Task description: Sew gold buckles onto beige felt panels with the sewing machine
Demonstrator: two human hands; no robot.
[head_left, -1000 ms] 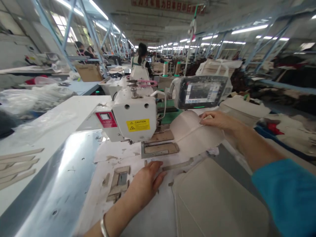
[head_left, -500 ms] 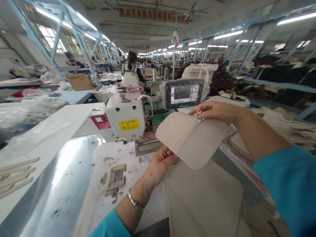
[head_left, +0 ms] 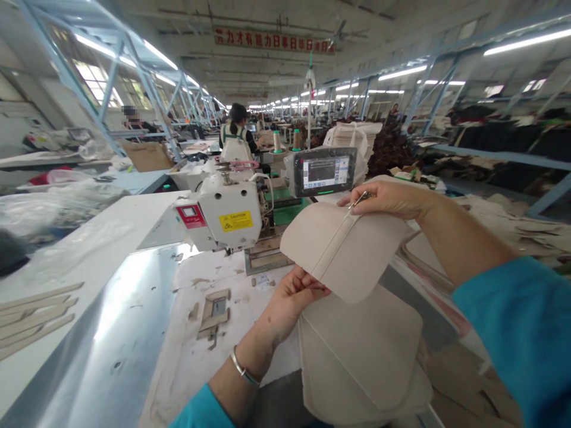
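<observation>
A beige panel [head_left: 357, 255] with a narrow strip [head_left: 334, 244] running across it is held up in front of me. Its lower left edge is pinched by my left hand [head_left: 297, 294]. At the strip's upper end, my right hand [head_left: 379, 199] grips the panel's far edge, with small metal scissors or snips [head_left: 358, 202] between the fingers. More beige panels [head_left: 375, 345] lie stacked below. To the left stands a white sewing machine [head_left: 236, 214] with a yellow caution label, and a metal frame [head_left: 267, 261] sits beside its head.
A control screen [head_left: 323, 172] stands behind the panel. Beige strips [head_left: 40, 315] lie on the white table [head_left: 102, 238] at left. A small cut-out frame [head_left: 214, 315] rests on the white work surface. A person [head_left: 238, 128] works further back, near thread cones [head_left: 297, 140].
The view has shifted slightly, so the machine and screen appear a little moved. Both hands keep their hold on the panel, which has barely changed position.
</observation>
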